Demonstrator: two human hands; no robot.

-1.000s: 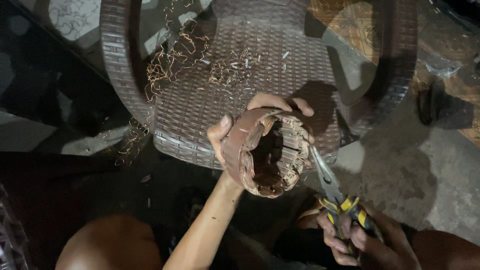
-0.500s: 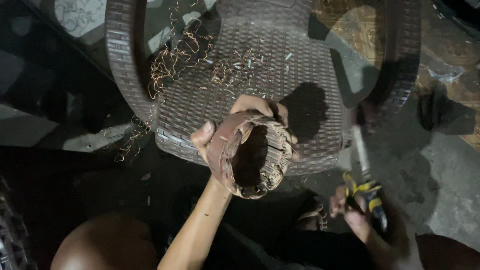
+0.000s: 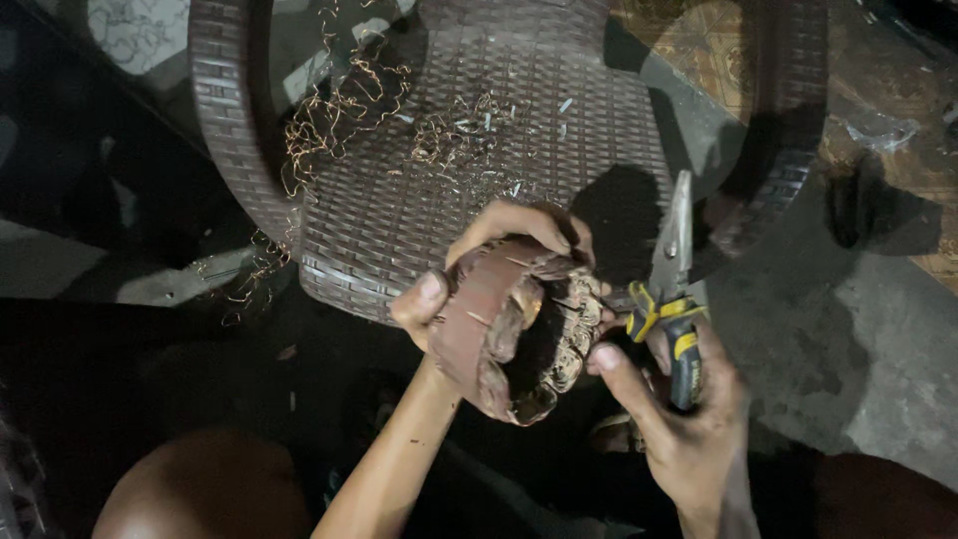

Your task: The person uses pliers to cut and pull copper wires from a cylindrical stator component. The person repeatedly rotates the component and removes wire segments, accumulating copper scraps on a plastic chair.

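A brown wicker chair (image 3: 429, 190) stood far, strewn with copper wire scraps (image 3: 339, 110). Near it, the left hand (image 3: 469, 265) gripped a motor ring (image 3: 519, 329). The right hand (image 3: 689, 419) clasped pliers (image 3: 671, 289), thumb touching the ring; pulling wire seemingly needed the pliers turned onto the windings.

1. The ring-shaped motor core (image 3: 519, 329) is rusty reddish-brown outside, with dull copper-coloured windings along its rim.
2. The pliers (image 3: 671, 289) have grey metal jaws and yellow-and-black handles.
3. The wicker chair (image 3: 479, 160) is dark brown in a tight basket-weave pattern.
4. The loose wire scraps (image 3: 339, 110) on the seat are coppery orange.
5. The floor (image 3: 858, 329) is grey, with an orange-brown patterned patch at the upper right.
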